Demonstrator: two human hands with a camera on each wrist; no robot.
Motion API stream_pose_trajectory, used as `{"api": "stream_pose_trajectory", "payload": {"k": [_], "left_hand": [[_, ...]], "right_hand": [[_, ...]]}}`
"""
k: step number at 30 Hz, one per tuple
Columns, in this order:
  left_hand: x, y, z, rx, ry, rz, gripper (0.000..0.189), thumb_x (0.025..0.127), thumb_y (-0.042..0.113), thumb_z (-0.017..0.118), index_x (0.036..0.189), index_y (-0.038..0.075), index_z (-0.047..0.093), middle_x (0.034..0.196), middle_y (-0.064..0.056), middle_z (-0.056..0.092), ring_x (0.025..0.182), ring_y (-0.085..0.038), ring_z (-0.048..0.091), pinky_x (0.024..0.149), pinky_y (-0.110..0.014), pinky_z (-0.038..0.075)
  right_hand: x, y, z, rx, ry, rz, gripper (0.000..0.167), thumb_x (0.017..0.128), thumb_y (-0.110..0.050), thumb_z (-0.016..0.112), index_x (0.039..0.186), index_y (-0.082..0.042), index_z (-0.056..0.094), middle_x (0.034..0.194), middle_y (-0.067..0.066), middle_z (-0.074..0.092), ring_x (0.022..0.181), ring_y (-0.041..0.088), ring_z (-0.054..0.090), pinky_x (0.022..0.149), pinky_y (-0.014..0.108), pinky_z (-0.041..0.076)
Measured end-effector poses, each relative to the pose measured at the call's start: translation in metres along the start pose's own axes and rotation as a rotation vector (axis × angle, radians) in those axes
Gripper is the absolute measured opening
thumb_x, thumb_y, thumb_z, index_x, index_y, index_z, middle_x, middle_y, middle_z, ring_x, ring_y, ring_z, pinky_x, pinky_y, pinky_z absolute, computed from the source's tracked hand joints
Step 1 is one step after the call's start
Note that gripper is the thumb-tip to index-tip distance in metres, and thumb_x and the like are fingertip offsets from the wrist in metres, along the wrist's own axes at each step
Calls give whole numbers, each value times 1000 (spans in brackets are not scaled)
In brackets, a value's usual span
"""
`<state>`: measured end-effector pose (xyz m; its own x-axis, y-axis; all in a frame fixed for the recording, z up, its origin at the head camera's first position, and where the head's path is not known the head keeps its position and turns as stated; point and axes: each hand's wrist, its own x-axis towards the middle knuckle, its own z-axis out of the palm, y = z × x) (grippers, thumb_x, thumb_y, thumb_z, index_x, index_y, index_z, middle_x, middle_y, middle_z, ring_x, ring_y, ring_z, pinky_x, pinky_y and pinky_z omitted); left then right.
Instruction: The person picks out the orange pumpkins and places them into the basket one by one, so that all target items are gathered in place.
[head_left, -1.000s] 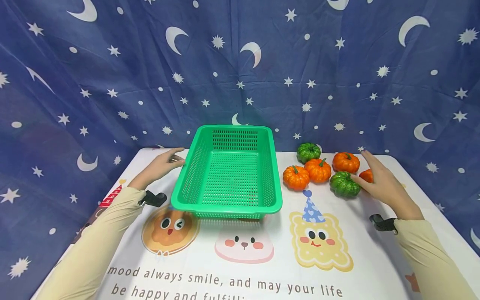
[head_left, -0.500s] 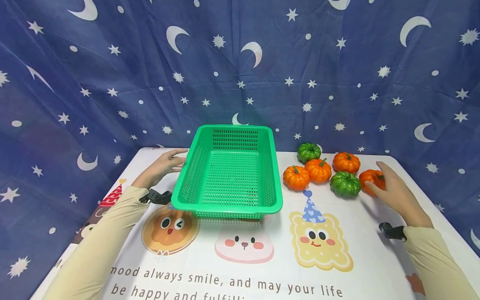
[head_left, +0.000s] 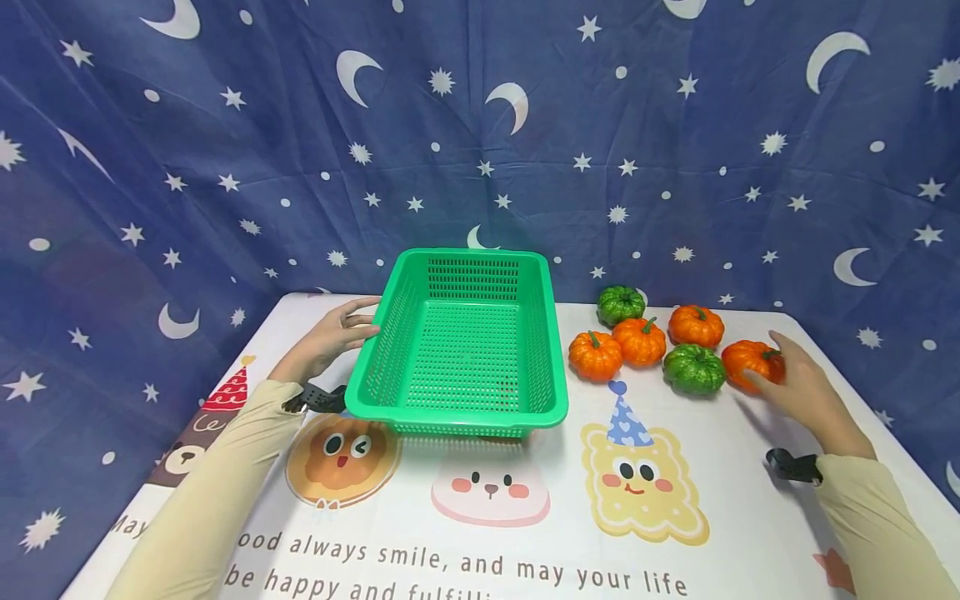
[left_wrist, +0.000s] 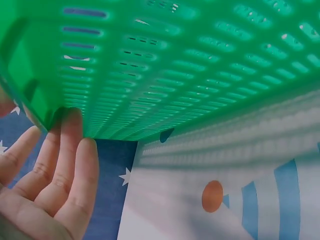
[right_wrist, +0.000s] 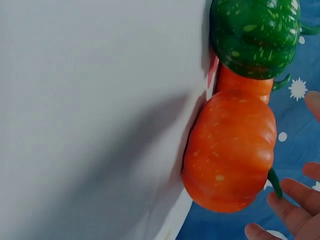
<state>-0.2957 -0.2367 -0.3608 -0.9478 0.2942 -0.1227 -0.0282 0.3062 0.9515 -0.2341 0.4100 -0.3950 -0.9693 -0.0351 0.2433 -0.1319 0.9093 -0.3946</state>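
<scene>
A green plastic basket (head_left: 465, 354) with slotted walls stands near the table's middle. At its left side my left hand (head_left: 326, 337) has its fingers extended, and in the left wrist view the fingertips (left_wrist: 72, 122) reach the wall under the rim. On the right, my right hand (head_left: 806, 396) hovers over the right side of an orange pumpkin (head_left: 742, 364), fingers spread. In the right wrist view that pumpkin (right_wrist: 230, 155) lies beside the fingers, one fingertip close to its green stem; contact cannot be told. A green pumpkin (head_left: 693, 369) sits just left of it.
Two more orange pumpkins (head_left: 596, 356) (head_left: 640, 342) and a green pumpkin (head_left: 621, 306) cluster right of the basket. Another orange pumpkin (head_left: 696, 326) lies behind the near green one. A starry blue curtain (head_left: 480, 150) hangs behind the printed white tablecloth (head_left: 750, 500).
My right hand has moved right, from beside the green pumpkin to the rightmost orange pumpkin, which is now more exposed. My left hand has shifted slightly right against the basket.
</scene>
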Motion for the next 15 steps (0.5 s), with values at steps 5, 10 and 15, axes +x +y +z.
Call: {"api": "stream_pose_trajectory", "payload": {"k": [5,10,15], "left_hand": [[-1,-2,2,-19,8,13,67,93,8,55,150,8,21,149,-26,25,137,-42,28,114,-57,22],[-1,-5,3,-52,15,13,65,94,9,55,149,7,23,151,-24,23,139,-41,25,115,-56,20],[-1,-7,4,-81,32,7,64,94,8,55,149,6,23,151,-24,23,138,-40,27,115,-54,20]], "right_hand": [[1,8,-1,22,-28,61,83,91,-28,58,145,12,9,136,45,25,119,62,29,98,71,24],[3,15,0,117,-57,132,91,91,-32,58,146,10,-1,138,45,20,121,62,26,96,72,26],[4,21,5,191,-85,190,94,92,-34,57,145,11,-7,141,45,13,127,62,19,100,70,22]]}}
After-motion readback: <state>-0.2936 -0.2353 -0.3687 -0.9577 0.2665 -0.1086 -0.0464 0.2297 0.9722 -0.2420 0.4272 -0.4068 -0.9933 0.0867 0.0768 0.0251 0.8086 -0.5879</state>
